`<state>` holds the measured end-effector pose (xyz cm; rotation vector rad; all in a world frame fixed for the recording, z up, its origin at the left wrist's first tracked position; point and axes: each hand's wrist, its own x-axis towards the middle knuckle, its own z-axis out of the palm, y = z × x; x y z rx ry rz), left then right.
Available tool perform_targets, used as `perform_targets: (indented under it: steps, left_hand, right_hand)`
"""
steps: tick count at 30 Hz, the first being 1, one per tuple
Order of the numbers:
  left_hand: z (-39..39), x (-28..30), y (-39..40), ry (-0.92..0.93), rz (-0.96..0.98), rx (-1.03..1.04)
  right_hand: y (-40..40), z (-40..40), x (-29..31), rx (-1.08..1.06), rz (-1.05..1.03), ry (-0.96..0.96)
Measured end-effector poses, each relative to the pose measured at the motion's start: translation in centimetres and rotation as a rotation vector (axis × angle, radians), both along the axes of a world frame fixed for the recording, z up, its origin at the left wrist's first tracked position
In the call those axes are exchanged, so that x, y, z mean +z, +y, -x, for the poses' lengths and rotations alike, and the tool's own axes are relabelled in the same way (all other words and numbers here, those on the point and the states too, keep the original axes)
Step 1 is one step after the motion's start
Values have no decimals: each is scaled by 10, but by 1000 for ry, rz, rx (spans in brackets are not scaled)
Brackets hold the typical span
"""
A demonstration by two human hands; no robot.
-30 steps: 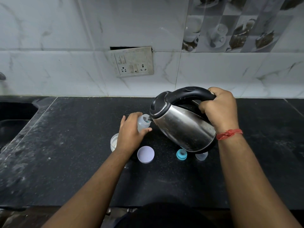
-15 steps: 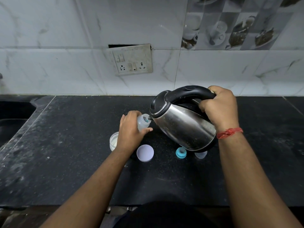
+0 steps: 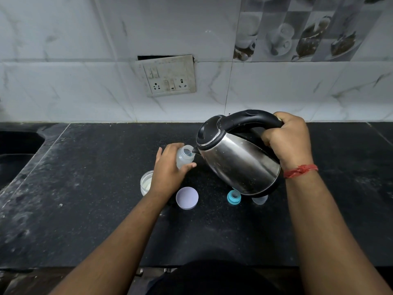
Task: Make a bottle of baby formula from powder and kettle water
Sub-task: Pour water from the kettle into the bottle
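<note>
On a black countertop [image 3: 85, 209], one open powder jar [image 3: 146, 182] stands beside a person's left hand [image 3: 170, 169], wrapped around one clear baby bottle [image 3: 184, 156]. One lilac lid [image 3: 187, 198], one blue collar [image 3: 233, 197] and one clear cap [image 3: 259, 199] lie nearby. The right hand [image 3: 287, 139], clenched on the handle, tips one steel kettle [image 3: 238, 160]; too steep a tilt could overshoot the narrow neck.

The near surface [image 3: 212, 237] between the forearms is left bare, as is its far left stretch. The middle is crowded by a tilted kettle [image 3: 240, 165], bottle [image 3: 184, 159], jar [image 3: 146, 184], lid [image 3: 187, 198], blue ring [image 3: 234, 197] and clear cap [image 3: 259, 199].
</note>
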<state>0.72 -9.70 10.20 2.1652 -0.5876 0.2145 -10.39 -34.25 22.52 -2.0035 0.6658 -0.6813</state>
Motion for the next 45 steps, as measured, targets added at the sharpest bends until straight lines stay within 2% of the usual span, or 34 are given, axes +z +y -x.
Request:
perform_targets:
  steps: [5, 15, 26, 45]
  left_hand:
    - [0, -1, 0, 83, 84, -28]
    - [1, -1, -6, 195, 240, -32]
    - [4, -14, -8, 244, 258, -79]
    - [3, -35, -34, 467, 289, -186]
  right_hand:
    - [-5, 0, -10, 44, -212, -75]
    - [-18, -11, -43, 44, -478, -190]
    - [-17, -47, -78, 3, -524, -230]
    - [-24, -116, -141, 4, -692, -221]
